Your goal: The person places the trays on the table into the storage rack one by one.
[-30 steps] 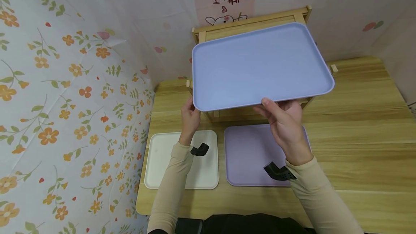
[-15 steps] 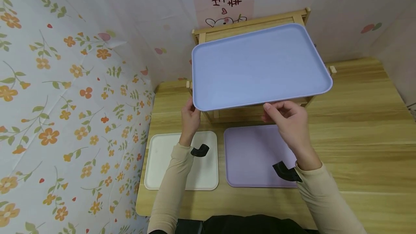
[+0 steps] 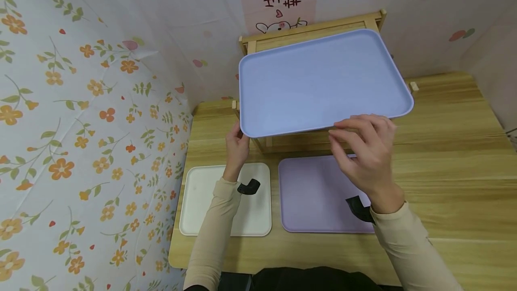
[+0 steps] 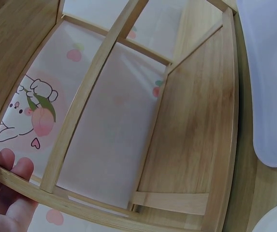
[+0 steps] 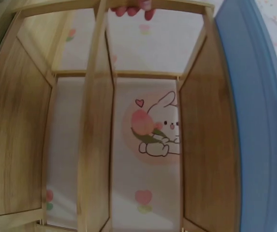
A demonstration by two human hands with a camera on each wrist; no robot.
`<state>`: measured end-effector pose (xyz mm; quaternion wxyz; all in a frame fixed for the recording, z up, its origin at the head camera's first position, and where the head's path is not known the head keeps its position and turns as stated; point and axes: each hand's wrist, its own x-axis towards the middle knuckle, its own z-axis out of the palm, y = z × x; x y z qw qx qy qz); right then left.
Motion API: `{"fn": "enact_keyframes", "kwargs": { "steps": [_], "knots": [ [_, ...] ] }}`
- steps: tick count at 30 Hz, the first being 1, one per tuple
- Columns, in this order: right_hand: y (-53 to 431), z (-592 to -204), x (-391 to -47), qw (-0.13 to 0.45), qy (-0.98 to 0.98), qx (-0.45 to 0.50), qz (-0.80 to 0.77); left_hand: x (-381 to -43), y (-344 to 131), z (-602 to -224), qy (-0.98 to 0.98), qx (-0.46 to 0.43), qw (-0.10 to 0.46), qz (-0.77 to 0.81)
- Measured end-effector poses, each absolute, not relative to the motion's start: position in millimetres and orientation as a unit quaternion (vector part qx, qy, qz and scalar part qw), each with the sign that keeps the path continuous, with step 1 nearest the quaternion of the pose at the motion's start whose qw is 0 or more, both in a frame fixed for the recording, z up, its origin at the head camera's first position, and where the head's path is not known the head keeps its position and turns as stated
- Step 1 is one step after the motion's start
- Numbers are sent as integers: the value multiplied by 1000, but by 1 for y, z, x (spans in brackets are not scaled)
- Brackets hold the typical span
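Note:
A light blue tray (image 3: 323,84) lies across the top of a wooden rack (image 3: 311,31), its front edge toward me. My left hand (image 3: 236,152) grips the rack's frame under the tray's front left corner. The left wrist view shows its curled fingers (image 4: 23,168) around a wooden bar, and fingertips also show at the top of the right wrist view. My right hand (image 3: 369,158) is at the tray's front edge, right of the middle, fingers loosely bent and holding nothing visible. Whether it touches the edge I cannot tell. No right-hand fingers appear in the right wrist view.
A white tray (image 3: 202,199) and a purple tray (image 3: 308,201) lie side by side on the wooden table (image 3: 436,169) in front of the rack. Flowered cloth (image 3: 101,125) hangs at the left, and a patterned cloth stands right behind the rack.
My right hand has left its hold under the tray's front edge, moved a little right and turned knuckles up. The left hand and the blue tray stay almost where they were.

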<state>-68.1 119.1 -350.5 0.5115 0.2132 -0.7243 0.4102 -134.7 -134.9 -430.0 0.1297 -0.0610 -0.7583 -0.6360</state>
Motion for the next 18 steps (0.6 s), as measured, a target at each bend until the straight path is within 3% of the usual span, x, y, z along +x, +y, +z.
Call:
{"fn": "enact_keyframes", "kwargs": {
  "steps": [6,18],
  "knots": [
    [120,-357,-73,501,-740,206,398,-144,-140,-454,-761,-59,141,-630],
    [116,-363,-82,503,-754,164,390,-133,-133,-424,-764,-53,129,-630]
  ]
}}
